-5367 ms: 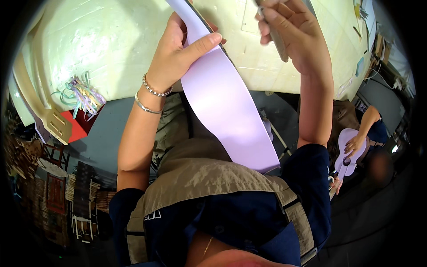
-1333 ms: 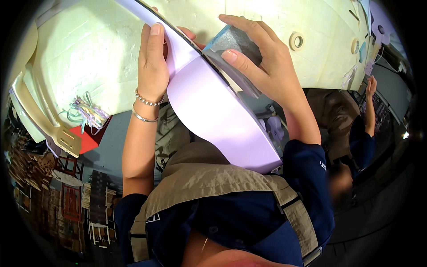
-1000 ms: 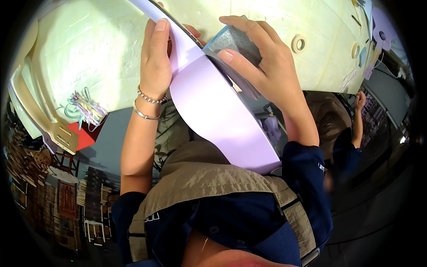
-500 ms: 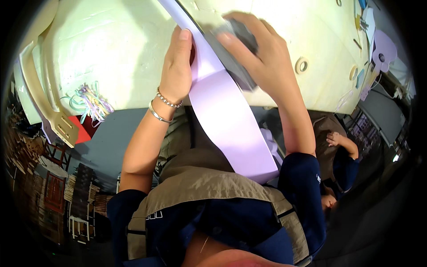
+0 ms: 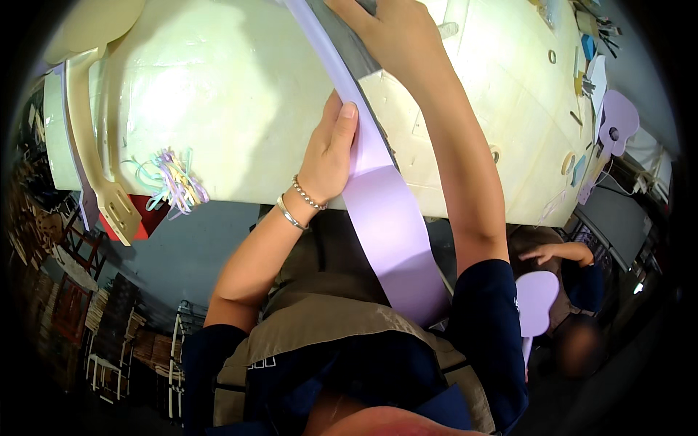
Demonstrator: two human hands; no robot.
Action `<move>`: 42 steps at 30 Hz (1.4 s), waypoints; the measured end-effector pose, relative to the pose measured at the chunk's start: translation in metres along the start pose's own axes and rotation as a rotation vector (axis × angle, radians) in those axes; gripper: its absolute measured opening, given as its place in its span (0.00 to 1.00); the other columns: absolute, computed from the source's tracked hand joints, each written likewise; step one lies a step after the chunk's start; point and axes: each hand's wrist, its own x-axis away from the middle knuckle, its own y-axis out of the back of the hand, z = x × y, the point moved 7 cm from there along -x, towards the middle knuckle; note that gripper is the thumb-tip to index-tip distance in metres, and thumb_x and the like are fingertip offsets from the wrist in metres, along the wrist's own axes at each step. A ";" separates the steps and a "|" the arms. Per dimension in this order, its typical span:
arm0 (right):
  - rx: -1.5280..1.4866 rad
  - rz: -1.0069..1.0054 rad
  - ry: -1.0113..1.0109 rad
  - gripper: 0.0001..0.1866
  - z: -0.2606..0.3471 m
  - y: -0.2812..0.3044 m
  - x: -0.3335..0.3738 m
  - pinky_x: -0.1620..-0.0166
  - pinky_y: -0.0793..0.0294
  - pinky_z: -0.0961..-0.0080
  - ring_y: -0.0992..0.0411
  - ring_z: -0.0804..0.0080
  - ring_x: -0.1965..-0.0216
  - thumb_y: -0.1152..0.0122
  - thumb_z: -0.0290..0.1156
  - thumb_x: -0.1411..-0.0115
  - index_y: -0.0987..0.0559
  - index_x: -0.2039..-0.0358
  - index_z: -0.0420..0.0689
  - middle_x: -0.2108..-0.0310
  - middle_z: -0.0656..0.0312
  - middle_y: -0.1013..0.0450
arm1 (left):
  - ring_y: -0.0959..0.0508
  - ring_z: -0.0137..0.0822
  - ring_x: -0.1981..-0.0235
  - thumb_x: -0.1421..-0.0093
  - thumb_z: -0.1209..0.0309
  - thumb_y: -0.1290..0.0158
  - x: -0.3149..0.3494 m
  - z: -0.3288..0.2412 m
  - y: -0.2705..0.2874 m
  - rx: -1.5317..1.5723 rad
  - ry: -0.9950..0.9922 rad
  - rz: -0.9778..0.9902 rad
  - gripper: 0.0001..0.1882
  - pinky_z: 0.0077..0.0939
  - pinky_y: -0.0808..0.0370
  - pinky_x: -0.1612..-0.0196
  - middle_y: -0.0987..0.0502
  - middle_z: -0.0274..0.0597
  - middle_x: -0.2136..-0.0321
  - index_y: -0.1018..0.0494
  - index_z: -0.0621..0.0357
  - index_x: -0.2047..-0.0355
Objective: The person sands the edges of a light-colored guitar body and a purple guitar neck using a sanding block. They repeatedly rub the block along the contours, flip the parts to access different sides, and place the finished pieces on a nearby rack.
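A lilac ukulele [image 5: 396,232] stands on its edge between my arms. Its body leans against my apron, and the neck points away over the table. My left hand [image 5: 327,149] is wrapped round the neck where it meets the body, thumb on the lilac side. Farther up, my right hand [image 5: 400,36] holds a soft-looking grey pad [image 5: 352,47] against the dark fretboard side of the neck. The fingertips of that hand run out of view at the top, as does the far end of the neck. What the pad is made of I cannot tell.
Pastel strips [image 5: 174,182] lie in a bundle at the table's near edge, with a tan guitar-shaped instrument [image 5: 94,123] to their left. Another lilac ukulele [image 5: 618,123], tape rolls [image 5: 568,161] and tools lie rightward. A co-worker's hand [image 5: 538,253] is near a lilac instrument [image 5: 536,294].
My right hand and the grey pad have slid away from me along the neck. The view has shifted, so the table sits lower. The co-worker's lilac instrument now shows more plainly.
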 end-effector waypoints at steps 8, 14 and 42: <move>0.075 -0.030 -0.006 0.25 0.010 -0.002 -0.017 0.64 0.29 0.61 0.28 0.49 0.68 0.49 0.51 0.44 0.25 0.61 0.40 0.73 0.43 0.27 | 0.37 0.44 0.43 0.33 0.55 0.69 -0.002 -0.010 -0.004 0.003 -0.062 -0.009 0.31 0.29 0.44 0.42 0.37 0.54 0.46 0.49 0.69 0.41; 0.050 -0.063 0.022 0.29 0.007 -0.004 -0.001 0.67 0.26 0.67 0.25 0.56 0.71 0.46 0.58 0.47 0.23 0.60 0.44 0.75 0.50 0.26 | 0.37 0.44 0.43 0.33 0.54 0.69 0.003 -0.001 -0.003 0.013 -0.019 -0.011 0.31 0.29 0.44 0.42 0.37 0.54 0.46 0.50 0.68 0.40; 0.085 0.049 -0.118 0.28 0.008 -0.008 -0.039 0.57 0.30 0.61 0.29 0.44 0.60 0.52 0.52 0.42 0.26 0.60 0.36 0.65 0.39 0.27 | 0.31 0.39 0.50 0.34 0.53 0.65 0.002 -0.002 -0.006 0.033 -0.035 0.012 0.31 0.27 0.37 0.48 0.35 0.52 0.49 0.49 0.67 0.41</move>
